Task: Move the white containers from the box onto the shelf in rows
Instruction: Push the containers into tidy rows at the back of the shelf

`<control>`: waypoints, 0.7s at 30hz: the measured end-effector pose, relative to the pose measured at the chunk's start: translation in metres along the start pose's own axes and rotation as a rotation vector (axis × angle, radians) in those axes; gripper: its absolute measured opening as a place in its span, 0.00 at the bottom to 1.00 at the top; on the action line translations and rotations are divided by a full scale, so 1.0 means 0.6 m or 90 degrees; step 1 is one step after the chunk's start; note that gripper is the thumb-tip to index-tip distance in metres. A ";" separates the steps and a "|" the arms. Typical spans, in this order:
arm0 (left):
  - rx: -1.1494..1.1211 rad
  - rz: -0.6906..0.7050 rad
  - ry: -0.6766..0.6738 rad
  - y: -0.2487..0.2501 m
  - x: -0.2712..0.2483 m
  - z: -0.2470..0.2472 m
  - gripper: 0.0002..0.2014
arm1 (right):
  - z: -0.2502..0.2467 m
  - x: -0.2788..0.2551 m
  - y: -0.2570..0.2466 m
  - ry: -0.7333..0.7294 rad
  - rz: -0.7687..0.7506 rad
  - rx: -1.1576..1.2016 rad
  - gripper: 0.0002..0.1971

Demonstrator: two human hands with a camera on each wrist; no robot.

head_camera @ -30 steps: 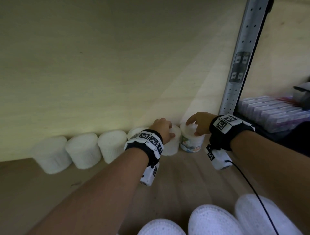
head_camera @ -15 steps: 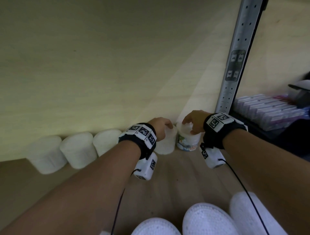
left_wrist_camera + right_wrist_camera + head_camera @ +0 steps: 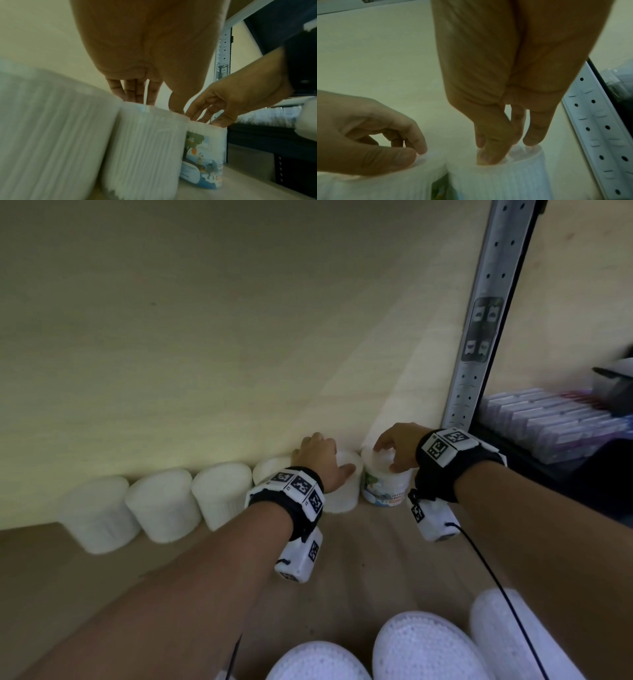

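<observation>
A row of white ribbed containers (image 3: 162, 505) stands on the wooden shelf (image 3: 370, 563) against the back panel. My left hand (image 3: 334, 453) grips the top of a plain white container (image 3: 344, 491) (image 3: 145, 148) from above, fingers at its far rim and thumb at the near rim (image 3: 156, 105). Right beside it, my right hand (image 3: 387, 457) (image 3: 510, 151) grips the lid of a white container with a blue picture label (image 3: 387, 487) (image 3: 205, 155), the last at the right. Both containers stand upright on the shelf, touching each other. My left wrist partly hides one more container (image 3: 270, 470).
A perforated metal upright (image 3: 479, 337) rises just right of the labelled container. Beyond it, stacked packs (image 3: 548, 422) fill the neighbouring bay. Three more white containers (image 3: 421, 645) show at the bottom edge of the head view. Bare shelf board lies in front of the row.
Both hands stay on the same two containers at the right end of the row. Only the head view has drifted slightly.
</observation>
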State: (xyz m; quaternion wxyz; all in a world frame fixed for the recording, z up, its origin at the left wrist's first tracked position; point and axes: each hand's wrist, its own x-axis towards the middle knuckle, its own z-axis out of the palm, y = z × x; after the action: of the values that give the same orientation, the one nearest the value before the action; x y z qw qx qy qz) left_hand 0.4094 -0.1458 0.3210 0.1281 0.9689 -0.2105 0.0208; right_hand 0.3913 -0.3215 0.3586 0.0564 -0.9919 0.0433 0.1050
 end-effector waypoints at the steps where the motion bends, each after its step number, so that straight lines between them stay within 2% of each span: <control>1: 0.005 0.003 -0.001 0.000 0.000 0.000 0.26 | 0.000 0.000 0.000 0.000 0.000 0.000 0.28; 8: -0.028 0.047 -0.107 -0.001 0.006 -0.024 0.22 | 0.006 -0.001 0.003 0.016 -0.007 -0.003 0.28; 11: -0.058 0.061 -0.129 -0.003 0.004 -0.030 0.24 | 0.004 -0.003 0.001 0.010 -0.007 -0.007 0.28; 16: -0.071 0.083 -0.114 -0.004 -0.002 -0.027 0.26 | 0.006 -0.006 0.002 0.011 -0.007 -0.008 0.28; 19: -0.068 0.048 -0.025 0.000 -0.001 -0.020 0.17 | 0.005 -0.007 0.001 0.009 -0.004 -0.002 0.28; 21: -0.031 0.019 0.005 0.007 -0.002 -0.012 0.19 | 0.004 -0.006 0.001 0.004 -0.002 -0.002 0.28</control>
State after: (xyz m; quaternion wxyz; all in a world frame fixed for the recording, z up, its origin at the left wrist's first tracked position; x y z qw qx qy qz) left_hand 0.4067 -0.1474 0.3290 0.1526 0.9621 -0.2249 0.0215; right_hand 0.3874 -0.3215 0.3567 0.0545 -0.9924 0.0422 0.1016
